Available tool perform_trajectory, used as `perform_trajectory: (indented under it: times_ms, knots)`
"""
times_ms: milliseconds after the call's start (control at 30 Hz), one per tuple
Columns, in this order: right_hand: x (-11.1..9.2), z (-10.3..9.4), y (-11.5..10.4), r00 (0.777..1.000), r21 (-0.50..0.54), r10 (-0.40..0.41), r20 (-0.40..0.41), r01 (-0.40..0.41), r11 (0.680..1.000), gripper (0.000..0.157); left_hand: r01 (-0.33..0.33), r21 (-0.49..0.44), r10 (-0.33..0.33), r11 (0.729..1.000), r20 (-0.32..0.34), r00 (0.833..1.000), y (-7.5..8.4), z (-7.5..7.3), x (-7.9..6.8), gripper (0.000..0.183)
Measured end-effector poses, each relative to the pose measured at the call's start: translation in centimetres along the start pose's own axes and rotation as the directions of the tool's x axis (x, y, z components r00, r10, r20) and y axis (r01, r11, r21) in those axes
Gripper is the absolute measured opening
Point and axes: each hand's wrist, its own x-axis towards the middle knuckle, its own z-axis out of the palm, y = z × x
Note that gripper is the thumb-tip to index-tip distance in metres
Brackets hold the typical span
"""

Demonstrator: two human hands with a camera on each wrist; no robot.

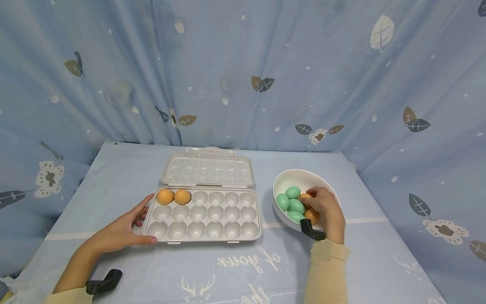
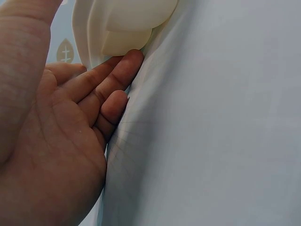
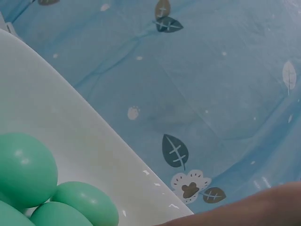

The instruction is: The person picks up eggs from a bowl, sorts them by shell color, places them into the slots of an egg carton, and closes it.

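A light grey plastic egg box (image 1: 203, 213) lies with its clear lid (image 1: 209, 166) folded back. Two orange eggs (image 1: 174, 196) fill the first two hollows of its back row. My left hand (image 1: 121, 228) spans the left end of the box, its thumb at the front corner and its other fingers along the side; the left wrist view shows these loosely bent. Inside the white bowl (image 1: 282, 179), my right hand (image 1: 325, 204) pinches an orange egg (image 1: 305, 196) between thumb and fingers. Several green eggs (image 3: 26, 169) and another orange egg (image 1: 312, 216) lie there, partly covered by the hand.
A light blue patterned cloth (image 1: 243, 270) covers the table. Behind it and along both sides hangs a blue curtain (image 1: 228, 76) with leaf prints. The bowl stands right of the box, with a strip of cloth between them.
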Motion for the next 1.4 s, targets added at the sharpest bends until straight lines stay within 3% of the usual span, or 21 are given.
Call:
perform_trajectory:
  times_ms: [300, 733, 1067, 1400]
  knots:
    - [-0.4, -0.1, -0.3, 0.995, 0.038, -0.023, -0.094, 0.027, 0.999, 0.039, 0.017, -0.006, -0.016, 1.0, 0.008, 1.0, 0.1, 0.0, 0.0, 0.121]
    - [-0.3, -0.5, -2.3, 0.975, 0.028, -0.121, -0.186, 0.129, 0.991, 0.05, 0.007, 0.002, -0.007, 1.0, 0.0, 1.0, 0.2, 0.0, 0.0, 0.121]
    - [-0.1, 0.6, -4.3, 0.941, 0.124, -0.209, -0.265, 0.248, 0.961, 0.05, 0.022, 0.0, -0.022, 1.0, 0.001, 1.0, 0.4, 0.1, 0.0, 0.122]
    - [-0.1, 1.7, -6.2, 0.883, 0.201, -0.281, -0.375, 0.373, 0.906, 0.039, 0.033, 0.011, -0.033, 0.999, -0.005, 0.999, 0.5, 0.1, 0.0, 0.122]
